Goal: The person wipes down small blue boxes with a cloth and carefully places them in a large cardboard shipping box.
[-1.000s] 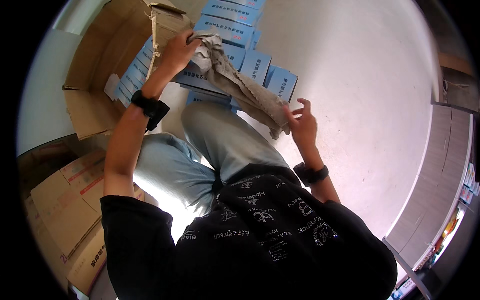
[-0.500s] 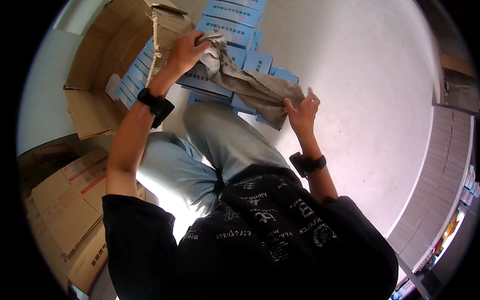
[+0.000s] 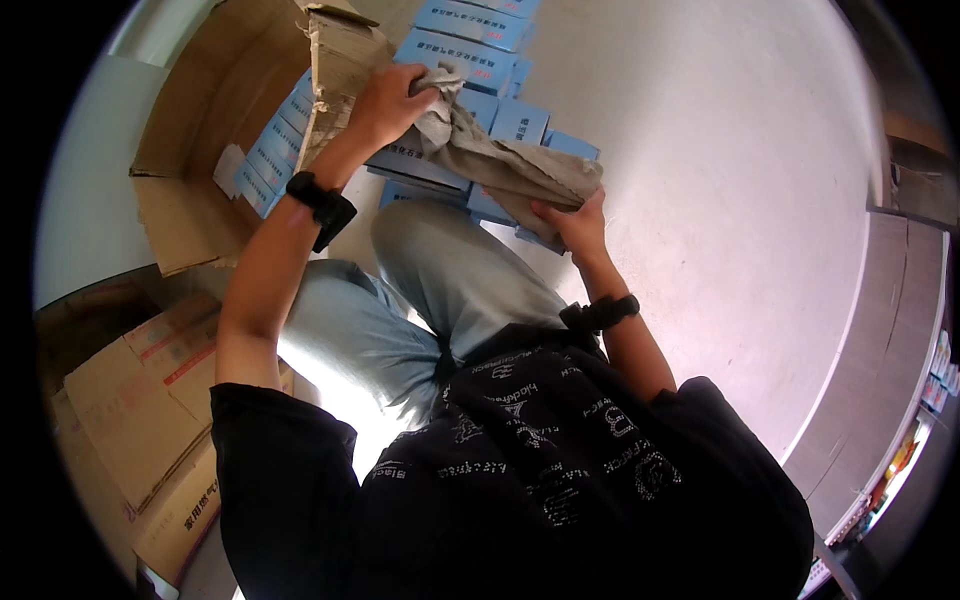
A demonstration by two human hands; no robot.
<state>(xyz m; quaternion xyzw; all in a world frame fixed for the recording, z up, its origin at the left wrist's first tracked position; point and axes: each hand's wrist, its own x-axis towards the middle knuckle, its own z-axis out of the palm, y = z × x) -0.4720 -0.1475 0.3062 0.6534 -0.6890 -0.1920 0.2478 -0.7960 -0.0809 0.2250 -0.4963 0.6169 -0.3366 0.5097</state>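
Observation:
A grey-brown cloth point(image 3: 500, 160) stretches between my two hands, bunched at its left end and folded toward its right end. My left hand point(image 3: 392, 105) is closed around the bunched end, beside the torn edge of the open carton. At the other end my right hand point(image 3: 580, 220) grips the cloth, with the thumb on top and the fingers partly hidden beneath it. Directly below the cloth lie several blue cardboard boxes point(image 3: 518, 122) in stacked rows, some of them covered by it.
An open brown carton point(image 3: 205, 130) at the far left holds more blue boxes point(image 3: 275, 155). Flattened or closed cartons point(image 3: 135, 415) lie at the lower left. Pale floor point(image 3: 720, 220) spreads to the right, up to a grey wood-grain cabinet point(image 3: 860, 370).
My right hand has moved slightly left, and its fingers have gone under the cloth's end. My left hand has shifted a little to the right with the bunched end.

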